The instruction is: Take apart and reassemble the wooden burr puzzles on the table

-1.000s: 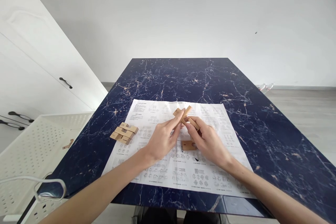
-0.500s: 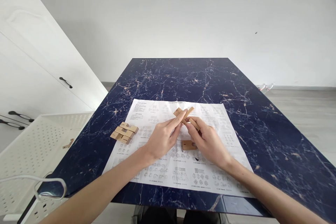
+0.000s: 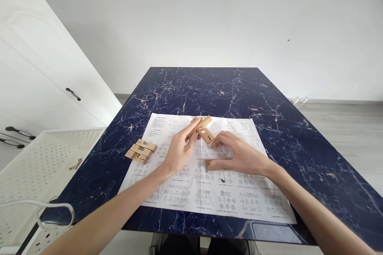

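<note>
My left hand pinches two crossed wooden puzzle pieces above the printed sheet; a dark mark shows on the end of the lower piece. To their right, my right hand has its thumb and fingers apart. Its thumb reaches a single wooden block lying on the paper, mostly hidden by the hand. Whether the thumb touches that block I cannot tell. Farther left, several notched wooden blocks lie side by side over the edge of the instruction sheet.
The dark blue marbled table runs away toward a pale wall. A white perforated tray stands at the left, with a small wooden piece in it. Behind it rises a white cabinet with black handles.
My right hand has let go of the joined pieces and moved down and right to the block on the paper. My left hand has shifted slightly left, still holding the pieces.
</note>
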Available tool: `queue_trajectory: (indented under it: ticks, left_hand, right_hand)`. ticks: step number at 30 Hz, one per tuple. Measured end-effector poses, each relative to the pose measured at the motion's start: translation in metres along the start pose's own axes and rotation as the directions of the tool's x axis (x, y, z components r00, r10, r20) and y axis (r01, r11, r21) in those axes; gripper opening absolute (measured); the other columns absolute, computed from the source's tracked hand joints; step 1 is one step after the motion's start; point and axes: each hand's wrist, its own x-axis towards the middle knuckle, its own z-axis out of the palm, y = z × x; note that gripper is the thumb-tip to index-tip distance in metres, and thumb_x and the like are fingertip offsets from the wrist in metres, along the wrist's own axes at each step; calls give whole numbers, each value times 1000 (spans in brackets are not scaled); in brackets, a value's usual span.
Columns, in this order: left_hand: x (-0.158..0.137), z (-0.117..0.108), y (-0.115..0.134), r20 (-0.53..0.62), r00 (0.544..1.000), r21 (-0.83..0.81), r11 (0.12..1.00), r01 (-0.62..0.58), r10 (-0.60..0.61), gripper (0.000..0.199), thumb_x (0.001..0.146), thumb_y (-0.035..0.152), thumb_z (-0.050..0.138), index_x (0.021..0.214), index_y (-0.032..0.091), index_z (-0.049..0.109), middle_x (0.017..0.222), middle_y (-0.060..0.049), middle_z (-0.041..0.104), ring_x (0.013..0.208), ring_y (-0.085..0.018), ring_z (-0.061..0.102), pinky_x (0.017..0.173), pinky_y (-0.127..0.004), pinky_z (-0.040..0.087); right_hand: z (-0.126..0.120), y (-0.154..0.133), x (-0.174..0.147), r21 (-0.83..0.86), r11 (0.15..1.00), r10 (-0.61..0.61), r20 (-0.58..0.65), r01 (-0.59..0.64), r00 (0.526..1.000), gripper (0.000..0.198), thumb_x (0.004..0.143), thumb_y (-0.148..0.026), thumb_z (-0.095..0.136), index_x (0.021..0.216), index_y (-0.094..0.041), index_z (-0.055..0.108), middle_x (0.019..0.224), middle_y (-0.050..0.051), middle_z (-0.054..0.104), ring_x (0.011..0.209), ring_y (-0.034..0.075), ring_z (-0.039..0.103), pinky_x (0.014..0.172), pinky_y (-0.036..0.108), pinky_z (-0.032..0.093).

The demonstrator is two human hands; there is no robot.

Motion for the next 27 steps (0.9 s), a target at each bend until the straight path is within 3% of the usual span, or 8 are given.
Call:
queue_trajectory:
  ticks: [2,5,8,12,15,20,23,27]
  left_hand:
    - [0,-1,1,0,1000,-21,1000,19,-19,47,112,28,53,159,29,52,160,-9,58,139,-30,65,107,-46,63]
    - [0,-2,3,7,998,-57,997,60,-60,48,112,29,53,159,30,52,155,-8,63,133,-31,69,98,-44,67]
    - [0,-3,4,28,992,-141,982,123,-120,48,111,27,51,159,29,53,144,-9,72,119,-29,76,85,-39,70]
    - [3,-5,6,38,985,-258,951,171,-167,45,110,30,51,154,29,60,149,-8,68,122,-27,73,93,-37,67]
    - [5,-4,7,51,971,-355,905,235,-233,45,113,44,45,150,26,64,138,-10,74,118,-26,74,93,-37,66]
    - [6,-3,4,25,939,-447,836,318,-344,44,110,53,52,136,25,73,121,-10,79,107,-23,74,82,-31,64]
    - [5,-3,6,62,935,-426,838,341,-349,41,108,54,54,132,27,74,116,-9,79,102,-22,74,76,-30,62]
    - [3,-3,10,89,940,-394,855,336,-328,40,107,55,54,127,28,76,106,-8,78,88,-20,71,67,-30,58]
  right_hand:
    - [-3,2,-1,-10,1000,-24,103,25,994,38,86,-56,83,104,-25,69,113,8,66,101,27,63,85,41,54]
    - [0,0,-2,-17,998,-51,141,54,989,30,89,-50,81,95,-24,68,104,7,64,95,26,61,80,39,52]
    - [4,-2,-1,-17,996,-90,126,93,988,32,97,-49,72,80,-24,62,89,5,61,82,22,57,71,36,47]
    - [1,-2,0,26,999,-28,5,28,1000,50,102,-54,64,67,-23,45,68,-2,48,61,15,41,58,31,34]
    - [-8,-1,-1,250,967,80,-119,-48,990,47,100,-59,64,73,-23,52,69,-2,50,59,13,39,55,30,33]
    - [-16,-1,-2,675,737,211,-192,-27,958,39,96,-61,71,99,-23,64,70,-3,52,55,12,39,51,28,31]
    - [-10,-6,0,751,658,240,-143,-52,960,39,98,-60,68,107,-22,64,75,-1,58,55,12,41,51,29,34]
    - [2,-16,3,759,645,221,-83,-82,972,38,103,-58,58,115,-21,61,91,5,64,62,15,50,58,32,44]
